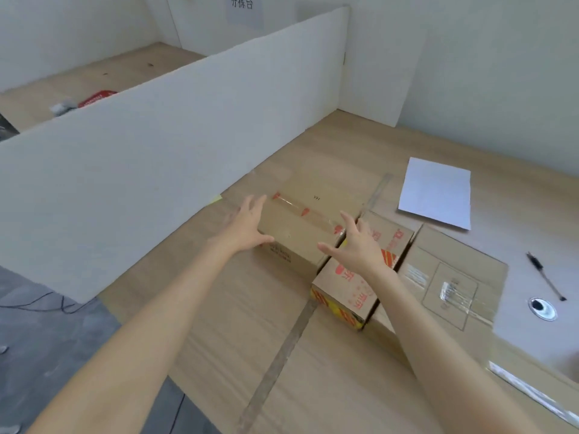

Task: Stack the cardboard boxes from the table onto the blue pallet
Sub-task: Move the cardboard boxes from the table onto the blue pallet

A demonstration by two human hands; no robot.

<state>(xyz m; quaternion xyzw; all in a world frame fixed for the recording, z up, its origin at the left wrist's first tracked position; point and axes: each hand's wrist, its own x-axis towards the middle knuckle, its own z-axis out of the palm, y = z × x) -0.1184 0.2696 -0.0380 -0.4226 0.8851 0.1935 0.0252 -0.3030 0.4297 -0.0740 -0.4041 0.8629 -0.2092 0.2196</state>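
At the far left we see a white partition (156,145) standing along the wooden table (219,308). Our left hand (247,227) is spread wide at the left end of a plain cardboard box (300,220), gripping nothing; we cannot tell whether it touches the box. That box lies on the table, sealed with clear tape, so its contents are hidden. Our right hand (357,245) is also splayed and empty, at the box's right end and above a red-printed box (347,289) lying just beside it, closed too. Further right lies a wider box (451,277), taped shut, then a white sheet (437,192) and a pen (545,275).
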